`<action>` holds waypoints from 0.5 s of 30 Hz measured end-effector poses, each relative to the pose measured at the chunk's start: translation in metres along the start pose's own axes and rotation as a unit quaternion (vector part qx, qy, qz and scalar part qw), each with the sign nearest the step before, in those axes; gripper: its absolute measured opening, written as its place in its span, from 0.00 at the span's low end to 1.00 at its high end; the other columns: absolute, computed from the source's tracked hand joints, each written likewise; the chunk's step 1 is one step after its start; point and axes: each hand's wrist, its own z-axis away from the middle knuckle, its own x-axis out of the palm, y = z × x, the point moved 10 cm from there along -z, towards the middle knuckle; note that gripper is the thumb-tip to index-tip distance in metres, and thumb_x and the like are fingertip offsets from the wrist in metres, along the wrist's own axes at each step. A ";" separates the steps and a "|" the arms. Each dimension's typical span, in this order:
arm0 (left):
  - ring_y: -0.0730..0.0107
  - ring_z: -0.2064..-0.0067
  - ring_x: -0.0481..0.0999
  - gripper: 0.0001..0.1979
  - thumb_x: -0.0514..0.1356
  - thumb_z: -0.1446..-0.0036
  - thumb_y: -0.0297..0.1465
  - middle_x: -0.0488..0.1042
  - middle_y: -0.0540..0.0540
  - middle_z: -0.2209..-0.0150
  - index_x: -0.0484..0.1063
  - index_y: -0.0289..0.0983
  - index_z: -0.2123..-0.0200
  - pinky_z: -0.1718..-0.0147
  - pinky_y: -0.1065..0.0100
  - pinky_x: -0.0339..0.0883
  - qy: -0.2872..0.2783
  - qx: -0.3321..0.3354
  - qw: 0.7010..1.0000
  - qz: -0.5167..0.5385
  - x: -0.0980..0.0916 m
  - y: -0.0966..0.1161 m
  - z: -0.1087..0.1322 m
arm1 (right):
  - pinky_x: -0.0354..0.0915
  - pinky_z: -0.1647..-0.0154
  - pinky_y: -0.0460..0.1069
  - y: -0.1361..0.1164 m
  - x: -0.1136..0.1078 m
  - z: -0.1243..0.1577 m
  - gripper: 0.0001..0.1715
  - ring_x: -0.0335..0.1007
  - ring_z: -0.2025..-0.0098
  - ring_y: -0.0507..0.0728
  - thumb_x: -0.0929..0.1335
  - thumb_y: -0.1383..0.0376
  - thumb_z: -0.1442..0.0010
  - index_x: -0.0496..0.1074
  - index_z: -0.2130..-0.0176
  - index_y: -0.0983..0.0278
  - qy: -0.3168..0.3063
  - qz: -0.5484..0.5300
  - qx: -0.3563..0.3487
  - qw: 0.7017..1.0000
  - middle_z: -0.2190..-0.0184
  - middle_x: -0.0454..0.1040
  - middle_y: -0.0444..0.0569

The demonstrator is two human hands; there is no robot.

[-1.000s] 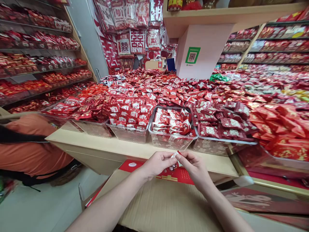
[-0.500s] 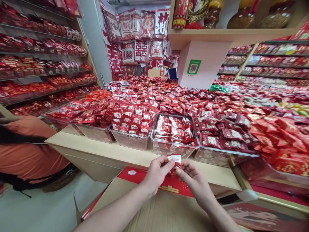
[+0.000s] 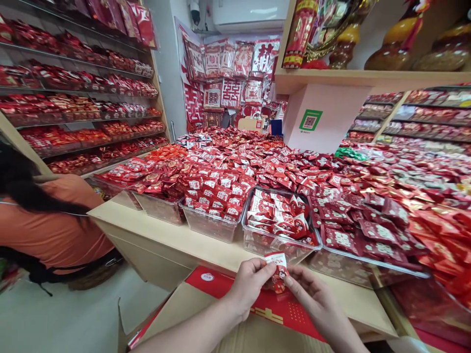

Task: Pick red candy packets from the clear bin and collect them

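Observation:
A small red and white candy packet (image 3: 278, 267) is held upright between my two hands. My left hand (image 3: 250, 284) pinches its left side between thumb and fingers. At its right edge, my right hand (image 3: 311, 289) grips it with the thumb in front, other fingers curled behind. Just beyond my hands stands a clear plastic bin (image 3: 274, 242) of similar red and white packets. Below them lies an opened cardboard box (image 3: 184, 311) with a red printed flap (image 3: 217, 284).
More clear bins (image 3: 209, 225) of red packets line the wooden counter edge (image 3: 147, 235). A person in an orange top (image 3: 55, 220) is low at the left. Stocked shelves (image 3: 84, 117) rise behind. Overhead at the right, a wooden shelf (image 3: 331, 76) holds gourd ornaments.
The view has shifted, so the bins and shelves appear lower and further right. Both hands still hold the packet, now seen slightly lower in the picture.

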 end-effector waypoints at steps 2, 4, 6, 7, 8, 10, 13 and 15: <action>0.78 0.79 0.62 0.19 0.62 0.61 0.43 0.67 0.51 0.81 0.67 0.31 0.78 0.77 0.73 0.53 0.016 -0.008 1.000 -0.006 -0.005 -0.007 -0.003 | 0.65 0.66 0.51 -0.027 -0.017 -0.015 0.14 0.68 0.65 0.58 0.65 0.58 0.49 0.70 0.63 0.61 0.034 0.143 -0.067 0.987 0.65 0.72 0.52; 0.78 0.80 0.60 0.19 0.62 0.62 0.44 0.66 0.51 0.82 0.66 0.31 0.79 0.78 0.73 0.52 0.025 -0.011 0.999 -0.032 -0.010 -0.016 -0.007 | 0.62 0.64 0.53 -0.064 -0.028 -0.038 0.11 0.66 0.64 0.59 0.64 0.59 0.49 0.71 0.66 0.60 0.068 0.306 -0.173 0.934 0.67 0.72 0.51; 0.77 0.79 0.60 0.20 0.61 0.63 0.45 0.66 0.51 0.82 0.67 0.32 0.79 0.77 0.73 0.52 0.036 -0.011 0.997 -0.068 -0.015 -0.026 -0.010 | 0.60 0.60 0.54 -0.089 -0.028 -0.070 0.12 0.65 0.62 0.59 0.62 0.61 0.47 0.72 0.66 0.60 0.067 0.418 -0.246 0.872 0.66 0.73 0.51; 0.77 0.78 0.60 0.20 0.61 0.63 0.45 0.66 0.51 0.82 0.67 0.32 0.79 0.76 0.72 0.52 0.043 -0.011 0.995 -0.086 -0.018 -0.031 -0.012 | 0.59 0.58 0.54 -0.095 -0.025 -0.088 0.13 0.65 0.61 0.59 0.61 0.62 0.46 0.72 0.65 0.61 0.057 0.456 -0.269 0.846 0.64 0.73 0.51; 0.76 0.78 0.61 0.20 0.61 0.63 0.46 0.66 0.51 0.81 0.67 0.32 0.79 0.76 0.72 0.52 0.048 -0.012 0.993 -0.105 -0.021 -0.036 -0.013 | 0.58 0.57 0.53 -0.097 -0.020 -0.107 0.14 0.64 0.59 0.59 0.60 0.63 0.45 0.72 0.64 0.61 0.037 0.488 -0.283 0.825 0.61 0.72 0.51; 0.76 0.77 0.60 0.21 0.61 0.64 0.46 0.65 0.51 0.81 0.67 0.32 0.79 0.76 0.72 0.52 0.057 -0.007 0.989 -0.136 -0.026 -0.043 -0.016 | 0.57 0.56 0.53 -0.094 -0.009 -0.143 0.15 0.64 0.57 0.58 0.59 0.65 0.44 0.72 0.62 0.63 0.001 0.539 -0.290 0.791 0.59 0.72 0.51; 0.76 0.77 0.59 0.21 0.61 0.65 0.47 0.63 0.52 0.82 0.65 0.33 0.80 0.77 0.72 0.51 0.074 0.004 0.985 -0.153 -0.034 -0.047 -0.020 | 0.55 0.56 0.52 -0.077 0.008 -0.182 0.15 0.65 0.58 0.56 0.59 0.66 0.44 0.72 0.61 0.63 -0.052 0.593 -0.273 0.756 0.58 0.72 0.50; 0.76 0.78 0.58 0.21 0.61 0.66 0.48 0.62 0.53 0.82 0.64 0.34 0.81 0.77 0.72 0.50 0.076 0.005 0.985 -0.154 -0.036 -0.047 -0.023 | 0.55 0.57 0.51 -0.068 0.017 -0.196 0.14 0.65 0.58 0.56 0.59 0.66 0.44 0.72 0.62 0.60 -0.070 0.614 -0.264 0.740 0.59 0.72 0.48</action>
